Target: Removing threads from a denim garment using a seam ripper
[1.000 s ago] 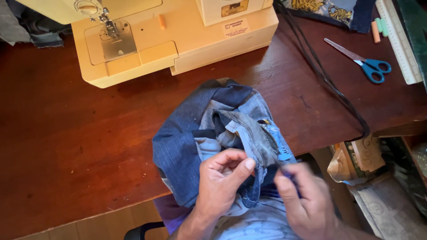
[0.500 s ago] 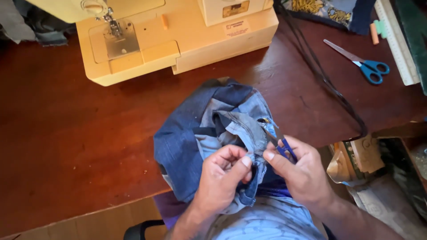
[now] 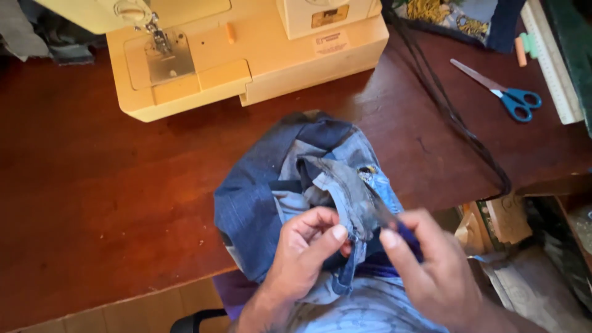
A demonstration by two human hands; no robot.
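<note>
Crumpled blue denim garment [image 3: 290, 185], inside-out with faded seams, lies at the near edge of the wooden counter [image 3: 92, 203]. Left hand [image 3: 302, 259] pinches a denim seam; right hand [image 3: 431, 271] grips a small blue-handled tool [image 3: 404, 233] against it.

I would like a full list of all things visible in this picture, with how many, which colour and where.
sewing machine: one, cream yellow, back of the table
table: one, dark red-brown wood
denim garment: one, blue, at the table's front edge
small tool: one, dark handle, kind unclear
scissors: one pair, blue handles, right back
dark cord: one, black, along the table's right side
ruler: one, pale, far right
left hand: pinches the denim
right hand: grips the small tool
</note>
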